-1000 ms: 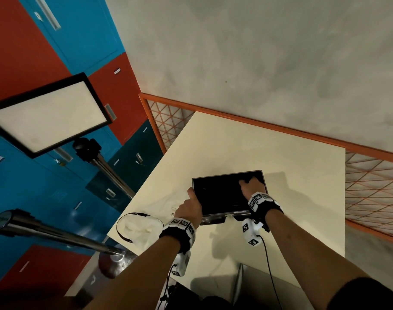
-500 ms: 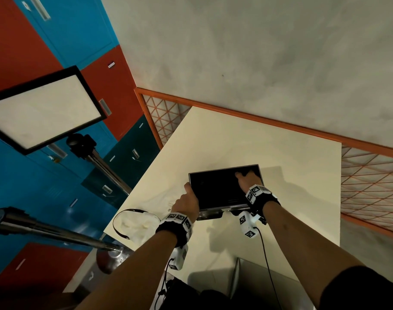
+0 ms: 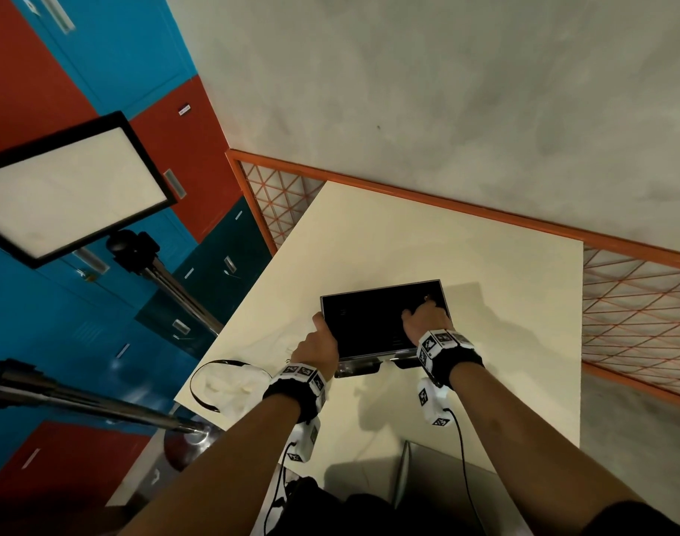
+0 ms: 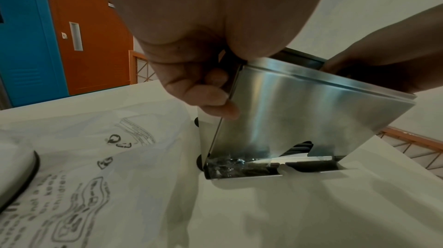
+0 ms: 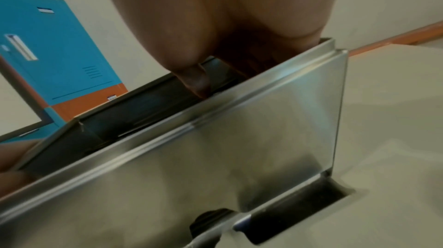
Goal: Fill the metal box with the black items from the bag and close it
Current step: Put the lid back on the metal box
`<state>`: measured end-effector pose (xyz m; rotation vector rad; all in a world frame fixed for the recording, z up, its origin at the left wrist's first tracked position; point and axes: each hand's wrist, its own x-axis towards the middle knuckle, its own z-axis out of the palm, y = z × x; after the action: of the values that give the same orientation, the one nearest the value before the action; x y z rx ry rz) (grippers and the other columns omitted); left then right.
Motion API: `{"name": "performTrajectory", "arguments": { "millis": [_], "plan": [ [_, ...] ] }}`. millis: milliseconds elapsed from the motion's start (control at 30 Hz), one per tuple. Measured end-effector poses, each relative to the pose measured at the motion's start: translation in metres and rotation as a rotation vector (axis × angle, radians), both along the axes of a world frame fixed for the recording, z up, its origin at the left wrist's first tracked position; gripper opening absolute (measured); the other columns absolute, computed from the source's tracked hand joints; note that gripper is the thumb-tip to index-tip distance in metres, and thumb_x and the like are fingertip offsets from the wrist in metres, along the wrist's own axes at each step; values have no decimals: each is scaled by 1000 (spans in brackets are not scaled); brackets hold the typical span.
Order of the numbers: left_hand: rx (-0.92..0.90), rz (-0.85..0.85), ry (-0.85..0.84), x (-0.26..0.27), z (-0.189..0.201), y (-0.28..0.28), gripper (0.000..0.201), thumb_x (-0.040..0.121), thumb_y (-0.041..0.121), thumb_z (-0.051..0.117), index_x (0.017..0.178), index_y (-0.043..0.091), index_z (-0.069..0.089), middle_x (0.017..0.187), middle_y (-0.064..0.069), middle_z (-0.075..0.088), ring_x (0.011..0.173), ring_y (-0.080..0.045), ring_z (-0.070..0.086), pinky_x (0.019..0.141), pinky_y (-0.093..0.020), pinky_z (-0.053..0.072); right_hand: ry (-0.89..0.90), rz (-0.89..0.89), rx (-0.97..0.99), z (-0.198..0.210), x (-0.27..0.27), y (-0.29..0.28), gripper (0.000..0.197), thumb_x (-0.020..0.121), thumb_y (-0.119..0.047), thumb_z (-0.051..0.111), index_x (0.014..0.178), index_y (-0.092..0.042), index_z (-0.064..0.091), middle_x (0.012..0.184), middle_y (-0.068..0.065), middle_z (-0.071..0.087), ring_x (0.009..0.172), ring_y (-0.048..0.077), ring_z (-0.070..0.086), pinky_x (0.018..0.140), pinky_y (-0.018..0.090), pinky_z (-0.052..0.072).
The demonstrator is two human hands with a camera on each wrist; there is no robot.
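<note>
Head view, from left to right: a white bag (image 3: 230,384) with a black loop handle lies at the near left corner of the pale table (image 3: 427,241), partly cut off by the left forearm. Beside it the left hand (image 3: 317,346) grips the left edge of the metal box's lid (image 3: 369,326), thumb over the dark top face and fingers (image 4: 215,97) curled under the shiny rim. The metal box (image 4: 239,174) sits near the table's middle, its lid tilted up on the near side, so only a thin strip of the base shows beneath. Through that gap the left wrist view catches crinkled clear wrapping and dark shapes inside (too shadowed to name them with any certainty). A flat printed plastic sheet (image 4: 100,167) lies on the table just left of the box; its text is too smeared to read. Further right, the right hand (image 3: 425,321) lies on the lid's far right part. The right wrist view shows its thumb tip (image 5: 199,81) against the dark inner ledge, but the fingers are hidden behind the palm, so I cannot tell whether they are straight or curled.
</note>
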<state>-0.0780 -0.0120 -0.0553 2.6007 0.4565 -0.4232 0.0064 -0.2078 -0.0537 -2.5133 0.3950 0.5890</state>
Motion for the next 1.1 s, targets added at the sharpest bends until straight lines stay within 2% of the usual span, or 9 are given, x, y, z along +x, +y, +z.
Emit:
{"name": "performTrajectory", "arguments": {
  "millis": [100, 233, 367, 433, 567, 667, 800, 967, 1100],
  "plan": [
    [10, -5, -4, 0, -2, 0, 38, 98, 19, 40, 132, 14, 26, 96, -16, 68, 75, -35, 60, 67, -41, 45, 32, 24, 19, 2, 0, -2, 50, 97, -38, 47, 123, 4, 47, 118, 23, 60, 101, 39, 61, 74, 35, 47],
    [10, -6, -6, 0, -3, 0, 36, 97, 18, 40, 130, 14, 26, 95, -17, 67, 72, -33, 56, 67, -40, 43, 23, 56, 38, 0, 0, -7, 49, 98, -35, 48, 126, 5, 44, 118, 25, 58, 100, 40, 60, 70, 35, 44],
    [5, -8, -23, -2, -5, 0, 39, 97, 20, 40, 133, 14, 25, 95, -17, 67, 78, -36, 63, 67, -40, 44, 20, 71, -10, -1, -3, -5, 48, 98, -34, 47, 127, 4, 42, 120, 25, 58, 102, 40, 60, 70, 34, 42],
    [6, -7, -25, -4, -5, 0, 38, 98, 19, 39, 133, 14, 26, 95, -16, 68, 75, -34, 60, 67, -40, 43, 35, 56, -17, -1, -4, -2, 52, 97, -37, 47, 129, 3, 40, 124, 25, 56, 106, 42, 59, 73, 35, 43],
    [-8, 1, -40, -7, -7, 0, 37, 98, 21, 39, 132, 15, 26, 94, -15, 68, 73, -34, 60, 67, -40, 44, 74, 17, 5, -4, -1, -1, 60, 98, -45, 42, 134, 2, 38, 132, 26, 52, 115, 43, 55, 86, 41, 46],
    [-15, 7, -44, -6, -7, -1, 35, 99, 22, 39, 131, 15, 27, 93, -15, 68, 74, -34, 61, 67, -41, 45, 73, 6, 16, -6, 1, -2, 61, 98, -48, 39, 136, 0, 38, 132, 26, 51, 115, 43, 55, 85, 40, 45],
    [-3, 1, -32, -7, -7, -1, 38, 98, 19, 39, 133, 14, 26, 96, -16, 68, 76, -35, 61, 68, -41, 44, 66, 3, 6, -7, 0, -4, 58, 99, -47, 39, 133, 0, 42, 127, 26, 54, 109, 42, 58, 75, 36, 42],
    [10, -9, -37, -8, -9, 0, 42, 98, 20, 39, 136, 12, 24, 98, -17, 67, 82, -38, 65, 69, -42, 46, 87, 5, -8, -7, 3, -1, 64, 98, -50, 39, 137, 1, 39, 133, 27, 51, 118, 42, 53, 89, 41, 45],
    [11, -18, -42, -9, -12, 1, 43, 99, 21, 39, 138, 12, 23, 98, -18, 67, 84, -40, 65, 70, -44, 48, 102, 2, 13, -7, 3, -5, 68, 98, -53, 39, 141, 0, 35, 135, 26, 50, 117, 43, 54, 86, 40, 45]
  ]
}}
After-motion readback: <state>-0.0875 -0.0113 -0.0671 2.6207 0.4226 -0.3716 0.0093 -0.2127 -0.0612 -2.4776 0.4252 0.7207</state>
